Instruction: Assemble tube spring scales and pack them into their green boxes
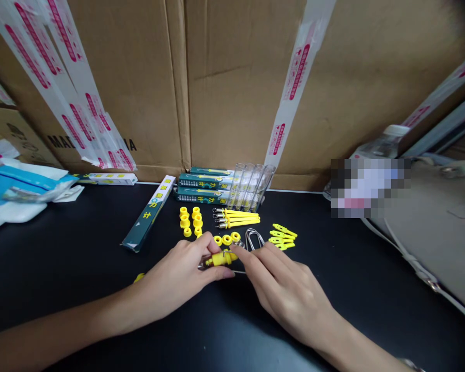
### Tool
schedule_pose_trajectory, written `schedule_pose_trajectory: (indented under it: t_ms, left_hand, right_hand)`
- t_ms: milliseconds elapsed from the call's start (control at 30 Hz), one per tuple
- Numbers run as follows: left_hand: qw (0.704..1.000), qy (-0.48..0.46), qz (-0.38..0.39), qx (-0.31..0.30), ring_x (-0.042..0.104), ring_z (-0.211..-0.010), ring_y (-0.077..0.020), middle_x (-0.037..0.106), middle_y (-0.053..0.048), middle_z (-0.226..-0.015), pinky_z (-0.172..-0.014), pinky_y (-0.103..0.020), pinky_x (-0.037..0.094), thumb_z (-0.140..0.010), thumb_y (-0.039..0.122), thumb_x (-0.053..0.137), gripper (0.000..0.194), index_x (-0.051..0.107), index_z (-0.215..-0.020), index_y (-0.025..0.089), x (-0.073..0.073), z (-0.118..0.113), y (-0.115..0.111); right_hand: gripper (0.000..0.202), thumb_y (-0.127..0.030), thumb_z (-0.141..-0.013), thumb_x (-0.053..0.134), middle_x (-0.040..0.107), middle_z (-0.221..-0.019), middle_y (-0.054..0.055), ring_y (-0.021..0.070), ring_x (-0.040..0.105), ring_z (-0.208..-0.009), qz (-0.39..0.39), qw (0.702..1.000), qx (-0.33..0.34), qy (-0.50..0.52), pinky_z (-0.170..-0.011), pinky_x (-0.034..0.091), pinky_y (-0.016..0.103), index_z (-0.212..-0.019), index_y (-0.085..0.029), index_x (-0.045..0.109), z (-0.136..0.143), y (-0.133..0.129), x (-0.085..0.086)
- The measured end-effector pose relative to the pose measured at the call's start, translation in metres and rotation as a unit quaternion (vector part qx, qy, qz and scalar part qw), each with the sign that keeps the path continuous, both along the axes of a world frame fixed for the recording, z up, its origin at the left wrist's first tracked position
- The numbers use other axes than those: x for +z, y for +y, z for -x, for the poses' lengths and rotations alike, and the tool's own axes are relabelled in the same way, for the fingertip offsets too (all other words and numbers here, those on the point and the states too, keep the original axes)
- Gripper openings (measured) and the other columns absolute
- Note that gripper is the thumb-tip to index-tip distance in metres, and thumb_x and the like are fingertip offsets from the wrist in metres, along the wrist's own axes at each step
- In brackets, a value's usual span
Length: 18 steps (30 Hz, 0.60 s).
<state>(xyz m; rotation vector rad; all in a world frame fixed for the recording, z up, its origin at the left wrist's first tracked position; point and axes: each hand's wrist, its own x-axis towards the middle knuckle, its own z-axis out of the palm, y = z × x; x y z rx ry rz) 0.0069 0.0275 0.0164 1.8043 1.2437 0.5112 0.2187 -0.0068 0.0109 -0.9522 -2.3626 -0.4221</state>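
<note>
"Which step?"
"On my feed, I judge it's hand-adjusting the yellow fitting [219,258]. The left hand [182,274] clamps it, thumb and forefinger; the right hand [289,284] touches its right end, though I can't tell if those fingers pinch."
"Next move?"
"Calls for steady alignment, I'd say."
"Around it?"
"Black table [81,268], clear tubes [251,186], cardboard [232,77] behind"

A black worktop [81,274] carries narrow green cartons [194,195] stacked at the far middle, clear tubes [251,186] just in front of their right end, and a single slanted carton [149,217] to their left. Nearer lie yellow collars [184,221], yellow rings [227,239], yellow rods with metal ends [240,219], bent wire hooks [254,236] and yellow tabs [282,235]. A plastic package [27,181] lies far left; a capped bottle [380,147] and a grey bag [442,222] stand right.
</note>
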Motion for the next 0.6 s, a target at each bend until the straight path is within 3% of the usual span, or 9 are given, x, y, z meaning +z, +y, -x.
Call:
schedule_pose_trajectory:
  t_ms: [267,433,600]
  left_hand:
    - [0.994,0.093,-0.055,0.014,0.066,-0.075,-0.0204,0.069,0.003,-0.082,-0.064,-0.026,0.045,-0.083,0.05,0.068,0.027,0.056,-0.085,0.025,0.012,-0.003,-0.008]
    - [0.992,0.112,-0.062,-0.007,0.067,-0.074,-0.0203,0.069,0.002,-0.081,-0.062,-0.025,0.045,-0.087,0.043,0.064,0.021,0.056,-0.084,0.024,0.011,0.0,-0.004]
    - [0.993,0.095,-0.066,-0.02,0.068,-0.073,-0.0201,0.069,0.002,-0.079,-0.062,-0.025,0.046,-0.088,0.048,0.063,0.025,0.056,-0.084,0.023,0.006,0.0,-0.003]
  right_hand:
    - [0.026,-0.01,-0.101,0.044,0.063,-0.073,0.005,0.0182,0.057,-0.065,-0.006,1.0,0.024,-0.015,-0.05,0.041,0.03,-0.115,-0.005,0.066,-0.001,0.0,0.002]
    - [0.026,-0.014,-0.099,0.052,0.065,-0.075,0.005,0.0181,0.059,-0.065,0.016,0.998,0.052,-0.018,-0.049,0.042,0.031,-0.12,-0.002,0.063,0.002,0.004,0.001]
    - [0.028,-0.007,-0.1,0.043,0.066,-0.076,0.007,0.0192,0.06,-0.067,0.02,0.998,0.053,-0.036,-0.052,0.046,0.031,-0.12,0.0,0.062,0.003,0.004,-0.001]
